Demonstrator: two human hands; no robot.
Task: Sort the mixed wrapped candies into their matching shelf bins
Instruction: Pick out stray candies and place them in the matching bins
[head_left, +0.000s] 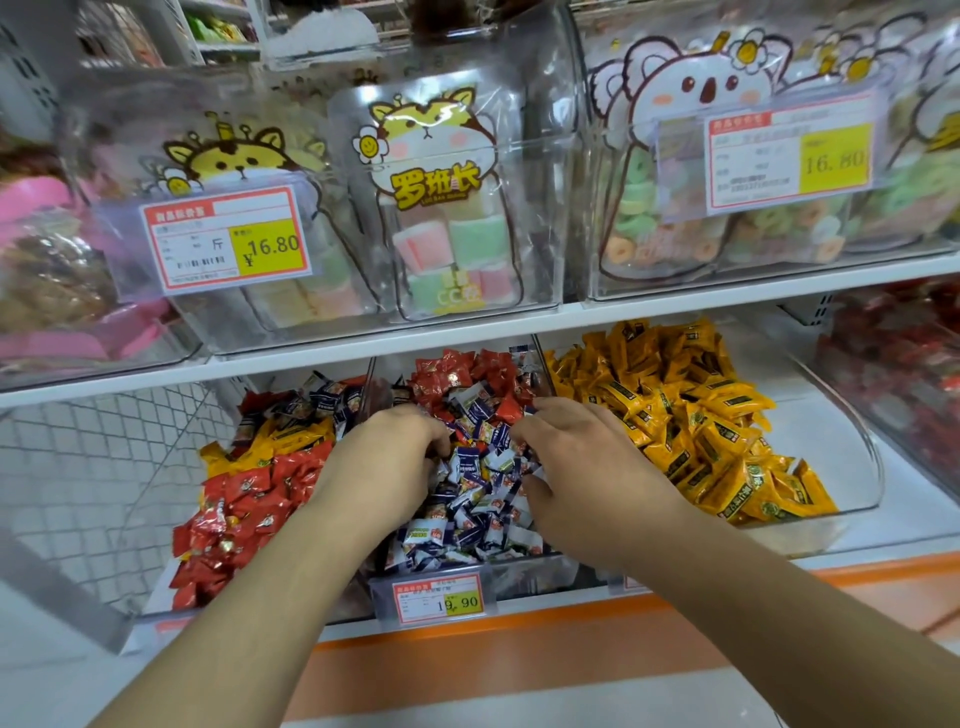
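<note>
Orange trim (519, 629) runs along the lower shelf's front edge, nearest the camera, and a 19.90 price tag (439, 600) is clipped to the front lip of the middle bin (540, 569). Both forearms cross that lip into the middle bin. The left hand (387, 457) and right hand (582, 457) sit close together in a heap of blue-and-white wrapped candies (478, 499), fingers curled down into the wrappers; whether either pinches a piece cannot be told. Red candies (462, 379) lie mixed in at the back of this bin. The left bin (156, 592) holds red candies (234, 514) in front, with yellow and blue ones behind. The right bin (857, 467) holds yellow candies (675, 415), with bare floor along its right wall. A white shelf edge (363, 348) hangs low above the bins. Farther up stand clear bins of marshmallow bags (447, 228) and ring gummies (675, 228).
</note>
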